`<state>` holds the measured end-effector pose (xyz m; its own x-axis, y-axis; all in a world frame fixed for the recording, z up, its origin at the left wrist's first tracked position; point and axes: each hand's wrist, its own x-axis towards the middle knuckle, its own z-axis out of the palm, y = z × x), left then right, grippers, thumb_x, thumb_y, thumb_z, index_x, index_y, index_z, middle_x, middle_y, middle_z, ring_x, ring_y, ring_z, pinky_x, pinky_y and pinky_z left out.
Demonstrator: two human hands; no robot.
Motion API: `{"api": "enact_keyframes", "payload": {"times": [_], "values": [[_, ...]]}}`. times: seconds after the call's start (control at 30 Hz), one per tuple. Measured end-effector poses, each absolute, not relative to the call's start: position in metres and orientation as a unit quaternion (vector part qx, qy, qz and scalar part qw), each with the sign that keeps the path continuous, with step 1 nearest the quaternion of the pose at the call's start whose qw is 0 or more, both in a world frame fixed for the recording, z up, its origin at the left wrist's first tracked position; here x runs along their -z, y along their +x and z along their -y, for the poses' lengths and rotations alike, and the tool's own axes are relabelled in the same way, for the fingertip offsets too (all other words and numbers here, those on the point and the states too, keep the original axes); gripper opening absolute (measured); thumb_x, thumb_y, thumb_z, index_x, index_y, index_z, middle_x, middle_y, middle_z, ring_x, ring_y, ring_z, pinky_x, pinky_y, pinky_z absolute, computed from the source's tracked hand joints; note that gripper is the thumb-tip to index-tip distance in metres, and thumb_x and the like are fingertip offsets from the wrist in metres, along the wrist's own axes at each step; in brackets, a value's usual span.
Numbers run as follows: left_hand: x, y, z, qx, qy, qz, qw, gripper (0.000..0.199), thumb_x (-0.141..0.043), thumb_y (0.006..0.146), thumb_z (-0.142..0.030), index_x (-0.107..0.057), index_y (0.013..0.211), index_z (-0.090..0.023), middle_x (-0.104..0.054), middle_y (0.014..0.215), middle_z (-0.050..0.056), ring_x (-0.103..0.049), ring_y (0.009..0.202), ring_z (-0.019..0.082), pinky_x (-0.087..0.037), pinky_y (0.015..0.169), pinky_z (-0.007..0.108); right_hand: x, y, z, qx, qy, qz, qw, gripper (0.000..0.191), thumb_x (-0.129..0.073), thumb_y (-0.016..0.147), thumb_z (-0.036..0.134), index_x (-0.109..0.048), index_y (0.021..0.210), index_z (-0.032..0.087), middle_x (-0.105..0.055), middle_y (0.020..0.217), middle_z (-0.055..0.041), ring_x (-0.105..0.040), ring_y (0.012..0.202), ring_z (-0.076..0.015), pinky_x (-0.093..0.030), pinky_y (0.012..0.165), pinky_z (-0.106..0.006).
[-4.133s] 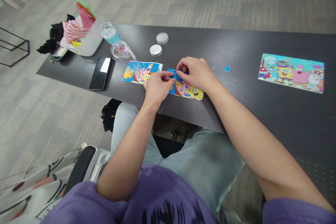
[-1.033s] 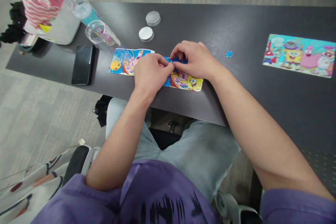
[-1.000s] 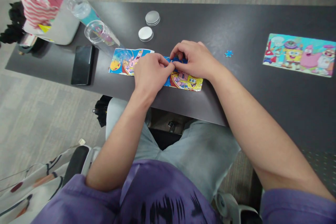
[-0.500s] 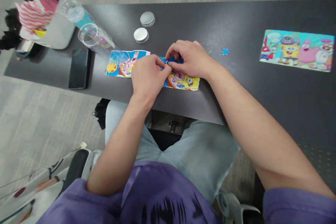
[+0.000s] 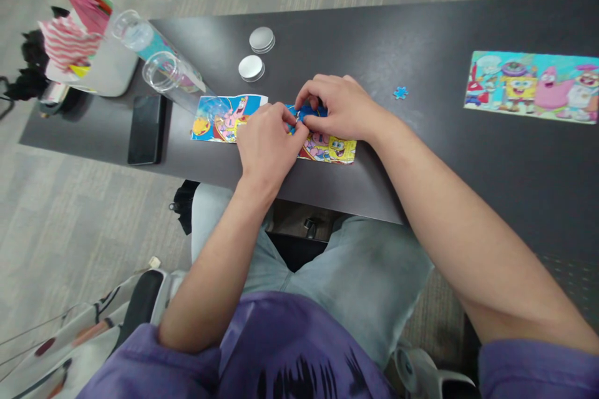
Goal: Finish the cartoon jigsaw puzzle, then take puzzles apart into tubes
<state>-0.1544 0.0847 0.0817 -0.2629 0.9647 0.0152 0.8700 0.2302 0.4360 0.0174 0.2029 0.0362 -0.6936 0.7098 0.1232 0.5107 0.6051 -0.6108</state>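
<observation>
A small jigsaw puzzle (image 5: 340, 149) with a cartoon picture lies near the front edge of the table, partly under my hands. My left hand (image 5: 269, 140) is closed, thumb and forefinger pinched at the puzzle's upper left part. From the other side my right hand (image 5: 344, 103) bends its fingers and thumb around the same blue spot; the fingertips of both hands almost meet on a puzzle piece, mostly hidden. Left of the puzzle lies a printed picture sheet (image 5: 224, 121), its right end covered by my left hand. One loose blue puzzle piece (image 5: 400, 93) sits right of my right hand.
Two clear plastic tubes (image 5: 161, 72) lie at the left, near a black phone (image 5: 146, 129). Two silver round lids (image 5: 251, 67) are behind the sheet. A white container (image 5: 110, 68) with colourful papers stands at the far left. Another cartoon picture (image 5: 531, 87) lies far right.
The view has shifted slightly. My hands stay at the same spot on the puzzle, with only small finger movement; the left thumb tip sits slightly lower.
</observation>
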Motion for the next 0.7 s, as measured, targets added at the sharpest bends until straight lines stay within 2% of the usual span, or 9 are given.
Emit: {"api": "enact_keyframes", "payload": {"times": [0.4, 0.57, 0.7], "values": [[-0.0738, -0.1514, -0.0765, -0.213, 0.602, -0.764, 0.095, 0.014, -0.075, 0.108, -0.028, -0.066, 0.097, -0.03, -0.09, 0.126, 0.01, -0.081, 0.122, 0.034, -0.056, 0.11, 0.053, -0.0353, 0.0174, -0.2043, -0.277, -0.356, 0.875, 0.177, 0.026, -0.081, 0.098, 0.023, -0.084, 0.122, 0.033, -0.085, 0.125, -0.0062, -0.076, 0.116, -0.035, -0.054, 0.115, -0.055], [-0.074, -0.1506, -0.0769, -0.23, 0.593, -0.764, 0.108, 0.016, -0.078, 0.106, -0.027, -0.066, 0.095, -0.03, -0.092, 0.117, 0.006, -0.083, 0.115, 0.03, -0.056, 0.104, 0.047, -0.035, 0.0173, -0.2056, -0.278, -0.36, 0.874, 0.171, 0.02, -0.077, 0.103, 0.025, -0.085, 0.12, 0.033, -0.084, 0.123, -0.0066, -0.076, 0.117, -0.0355, -0.054, 0.116, -0.056], [-0.0755, -0.1523, -0.0771, -0.23, 0.591, -0.764, 0.119, 0.015, -0.078, 0.108, -0.028, -0.069, 0.097, -0.03, -0.093, 0.11, 0.003, -0.085, 0.107, 0.028, -0.056, 0.101, 0.046, -0.0353, 0.0173, -0.2048, -0.281, -0.353, 0.874, 0.181, 0.019, -0.079, 0.101, 0.026, -0.085, 0.118, 0.032, -0.085, 0.125, -0.007, -0.077, 0.116, -0.035, -0.054, 0.115, -0.056]]}}
